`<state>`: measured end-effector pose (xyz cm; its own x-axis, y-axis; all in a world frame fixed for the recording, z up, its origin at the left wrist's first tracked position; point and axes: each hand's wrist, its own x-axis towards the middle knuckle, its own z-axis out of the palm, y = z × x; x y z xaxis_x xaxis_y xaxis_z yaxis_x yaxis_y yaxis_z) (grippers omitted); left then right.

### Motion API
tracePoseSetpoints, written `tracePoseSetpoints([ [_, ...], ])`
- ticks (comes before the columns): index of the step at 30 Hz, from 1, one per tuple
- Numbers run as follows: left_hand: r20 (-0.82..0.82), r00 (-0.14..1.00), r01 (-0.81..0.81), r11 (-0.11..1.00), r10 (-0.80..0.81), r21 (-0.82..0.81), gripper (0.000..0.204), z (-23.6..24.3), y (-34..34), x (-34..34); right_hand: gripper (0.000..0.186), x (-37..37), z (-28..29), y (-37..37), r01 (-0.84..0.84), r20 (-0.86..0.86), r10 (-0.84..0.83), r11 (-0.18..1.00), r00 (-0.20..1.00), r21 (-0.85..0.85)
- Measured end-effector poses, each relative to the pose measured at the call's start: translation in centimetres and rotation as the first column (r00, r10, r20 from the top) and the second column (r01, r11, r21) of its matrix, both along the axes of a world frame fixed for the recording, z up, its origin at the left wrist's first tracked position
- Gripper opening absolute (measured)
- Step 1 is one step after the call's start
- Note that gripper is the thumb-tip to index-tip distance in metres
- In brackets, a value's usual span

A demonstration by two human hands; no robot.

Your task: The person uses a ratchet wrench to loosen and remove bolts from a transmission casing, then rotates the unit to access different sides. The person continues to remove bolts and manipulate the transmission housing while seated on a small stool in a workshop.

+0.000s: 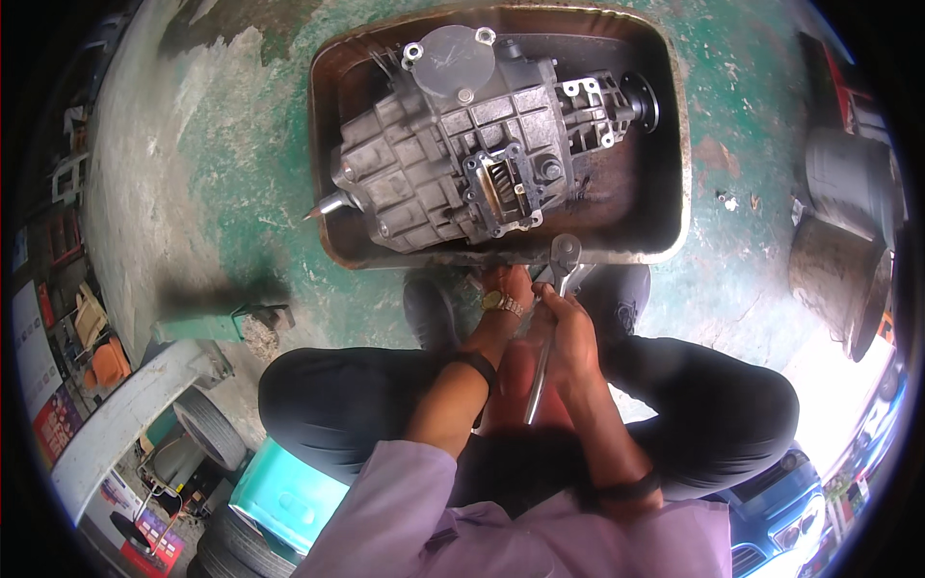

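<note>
In my right hand [570, 332] is a shiny ratchet wrench [541, 376]. Its round head points away from me and its handle slants back between my knees. My left hand [508, 282], with a watch at the wrist, is low beside the ratchet head, close to the front rim of a dark metal tray [501, 258]. The fingers of that hand are mostly hidden. A grey gearbox [414, 159] lies in the tray, with its input shaft to the left and a round flange to the right. Gears show through a rectangular opening [504, 191] on its near side.
My shoes and bent knees flank the tray's near side on a worn green floor [251, 193]. Large metal cylinders [843, 231] stand at the right. A green metal stand [207, 328], a tyre [210, 429] and a turquoise container [289, 496] are at the lower left.
</note>
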<state>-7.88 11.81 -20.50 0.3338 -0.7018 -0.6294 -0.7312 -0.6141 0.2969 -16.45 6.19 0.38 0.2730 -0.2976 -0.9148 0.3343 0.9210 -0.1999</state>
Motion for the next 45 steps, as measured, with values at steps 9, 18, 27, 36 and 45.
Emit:
tracePoseSetpoints([
  [9, -0.119, 0.988, -0.111, 0.989, 0.099, -0.100, 0.020, -3.7, -0.1, -0.7, 0.010, 0.3, -0.6, -0.2, 0.036, 0.027, -0.037, 0.999, 0.999, 0.036],
  [18, -0.575, 0.815, -0.111, 0.993, 0.074, -0.029, 0.017, 3.0, 0.3, 2.4, 0.010, 1.0, 2.0, -0.2, 0.054, 0.059, -0.049, 0.995, 0.997, -0.083],
  [27, -0.826, 0.493, -0.302, 0.944, 0.273, 0.133, 0.017, 17.5, -1.5, 9.4, 0.009, -1.0, 7.0, 0.0, 0.166, 0.131, -0.138, 0.958, 0.982, -0.233],
  [36, -0.954, 0.286, -0.635, 0.728, -0.092, -0.261, 0.032, 31.6, -2.0, 12.8, 0.006, -1.6, 10.6, 2.6, -0.004, 0.102, 0.079, 0.810, 0.992, -0.586],
  [45, -0.942, 0.018, -0.776, 0.590, -0.334, -0.224, 0.010, 35.3, -0.3, 11.7, 0.005, -1.7, 11.6, 5.3, -0.189, 0.041, 0.292, 0.714, 0.956, -0.674],
])
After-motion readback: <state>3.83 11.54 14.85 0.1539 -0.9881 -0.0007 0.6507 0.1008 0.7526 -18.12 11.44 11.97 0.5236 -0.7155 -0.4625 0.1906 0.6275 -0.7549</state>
